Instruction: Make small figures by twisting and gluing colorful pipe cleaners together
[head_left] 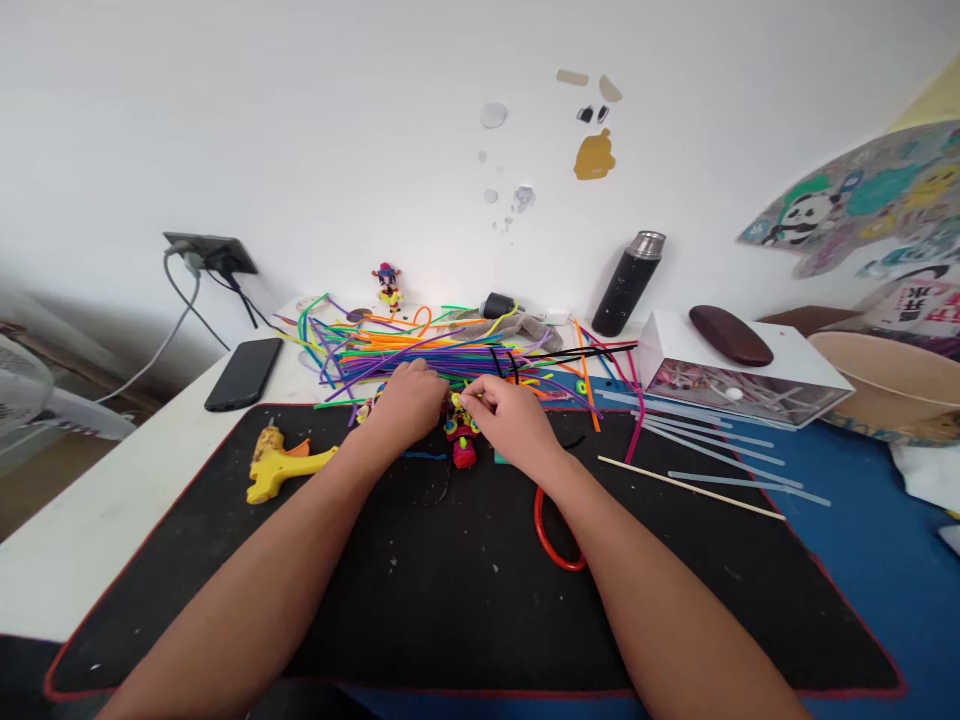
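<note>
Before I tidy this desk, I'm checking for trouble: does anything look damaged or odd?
The wall shows greyish patches, perhaps peeled paint. The yellow glue gun has brown stains on its body, and the pipe cleaners sprawl untidily at the back, pointing many ways.

A small, fuzzy pipe-cleaner figure (461, 430), mostly red with yellow and blue details, is between the left hand (412, 400) and right hand (514, 415), over the black mat's (450, 600) far part. Its rounded pinkish-red end points nearward; the yellow opposite end is partly hidden.
</note>
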